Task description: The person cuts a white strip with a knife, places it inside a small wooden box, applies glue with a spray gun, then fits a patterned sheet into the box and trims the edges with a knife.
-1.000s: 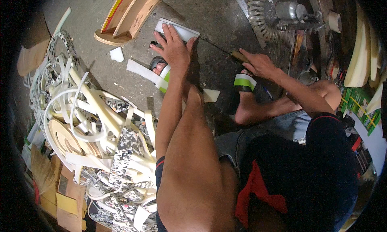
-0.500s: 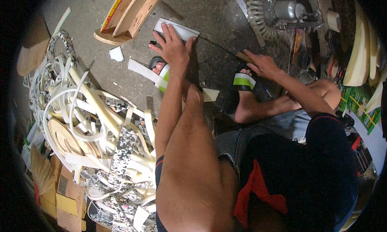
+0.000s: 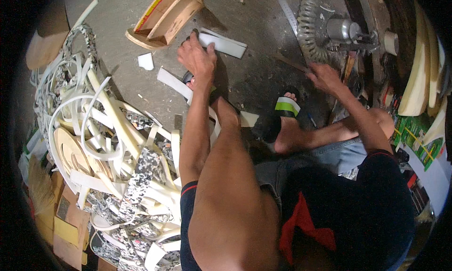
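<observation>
My right hand (image 3: 325,78) is closed around the handle of a long, thin knife (image 3: 292,63), its narrow blade pointing left over the floor, apart from the foam. On the floor ahead of me lies a white foam strip (image 3: 223,44), with a thin slice along its far edge. At that strip's left end is my left hand (image 3: 197,59), thumb apart from the partly bent fingers. Something dark shows at its fingertips, too small to name. Close by my left foot, another pale foam strip (image 3: 174,85) lies across the sandal. A small white foam offcut (image 3: 146,61) rests further left.
A curved wooden frame (image 3: 162,24) with an inner divider stands beyond my left hand. A heap of foam scraps (image 3: 108,144) fills the left side. At the right are a coiled hose (image 3: 307,24), a metal cup (image 3: 341,31) and long cream foam pieces (image 3: 419,64).
The knife has moved right, away from the foam strip. My left hand has shifted off the strip's top to its left end. A slice now stands apart along the strip's far edge.
</observation>
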{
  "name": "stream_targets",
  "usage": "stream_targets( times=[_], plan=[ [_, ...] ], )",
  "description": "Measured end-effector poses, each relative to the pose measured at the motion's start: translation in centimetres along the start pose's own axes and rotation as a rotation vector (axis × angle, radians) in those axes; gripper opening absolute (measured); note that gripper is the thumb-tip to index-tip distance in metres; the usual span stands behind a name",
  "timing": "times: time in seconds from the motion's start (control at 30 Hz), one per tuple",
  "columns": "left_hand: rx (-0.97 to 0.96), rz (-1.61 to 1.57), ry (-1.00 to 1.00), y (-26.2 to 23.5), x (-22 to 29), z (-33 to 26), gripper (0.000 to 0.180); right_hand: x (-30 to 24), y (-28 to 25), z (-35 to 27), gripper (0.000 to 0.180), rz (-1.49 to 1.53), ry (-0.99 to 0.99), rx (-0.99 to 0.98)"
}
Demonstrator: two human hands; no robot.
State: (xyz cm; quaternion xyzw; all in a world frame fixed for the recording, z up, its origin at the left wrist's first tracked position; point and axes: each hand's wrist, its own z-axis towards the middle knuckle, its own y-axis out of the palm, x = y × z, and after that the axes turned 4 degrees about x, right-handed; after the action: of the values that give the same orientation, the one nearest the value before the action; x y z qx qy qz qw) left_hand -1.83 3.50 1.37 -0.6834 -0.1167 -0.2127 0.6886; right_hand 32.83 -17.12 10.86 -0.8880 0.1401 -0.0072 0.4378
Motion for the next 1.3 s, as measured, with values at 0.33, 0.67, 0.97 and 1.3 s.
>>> stream_targets(
  times=[0.33,0.67,0.97,1.3],
  plan=[
    [-0.457,-1.371,-0.573,-7.0,-1.3,-1.6,0.014,-18.6,-3.4,12.0,0.046,0.767,-0.275,0.165],
    [-0.124,-1.476,-0.678,-13.2,-2.9,-2.5,0.017,-16.1,-2.6,10.3,0.032,1.35,0.063,-0.059],
    [0.11,-1.636,-0.608,-14.1,1.2,1.1,0.019,-25.7,-7.9,9.0,0.032,1.457,-0.127,0.098],
    [0.434,-1.293,-0.616,-14.9,-0.5,2.9,0.033,-31.6,-12.3,15.8,0.019,1.798,-0.189,0.345]
  ],
)
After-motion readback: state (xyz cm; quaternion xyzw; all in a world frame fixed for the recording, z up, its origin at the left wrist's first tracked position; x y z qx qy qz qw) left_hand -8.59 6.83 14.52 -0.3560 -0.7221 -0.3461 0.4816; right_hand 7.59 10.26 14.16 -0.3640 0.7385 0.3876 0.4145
